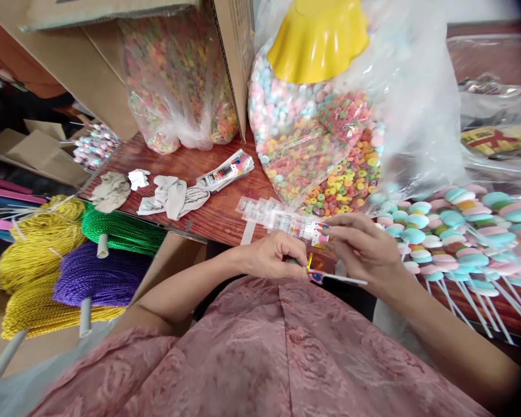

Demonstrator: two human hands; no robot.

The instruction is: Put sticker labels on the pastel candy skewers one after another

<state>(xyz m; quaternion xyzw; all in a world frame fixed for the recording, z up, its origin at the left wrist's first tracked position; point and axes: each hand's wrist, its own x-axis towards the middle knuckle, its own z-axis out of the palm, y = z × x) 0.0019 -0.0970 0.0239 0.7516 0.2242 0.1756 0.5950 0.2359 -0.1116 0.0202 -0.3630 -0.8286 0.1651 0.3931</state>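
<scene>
My left hand (278, 255) is closed around a bagged candy stick. Its printed wrapper end (316, 277) and white stick (345, 280) point out to the right, while the candy itself is hidden in the hand. A yellow twist tie (309, 262) stands up at the wrapper's neck. My right hand (364, 249) hovers just right of it, fingers stretched apart over the end of a row of clear printed bags (286, 221). I cannot make out whether its fingertips touch those bags.
A big bag of pastel candies (260, 116) and ring candies (351, 179) stands behind, under a yellow bowl (321, 40). Candy sticks (464, 231) lie right. Left are gloves (169, 197), a bag stack (226, 171), a cardboard box (238, 52) and coloured cord bundles (99, 272).
</scene>
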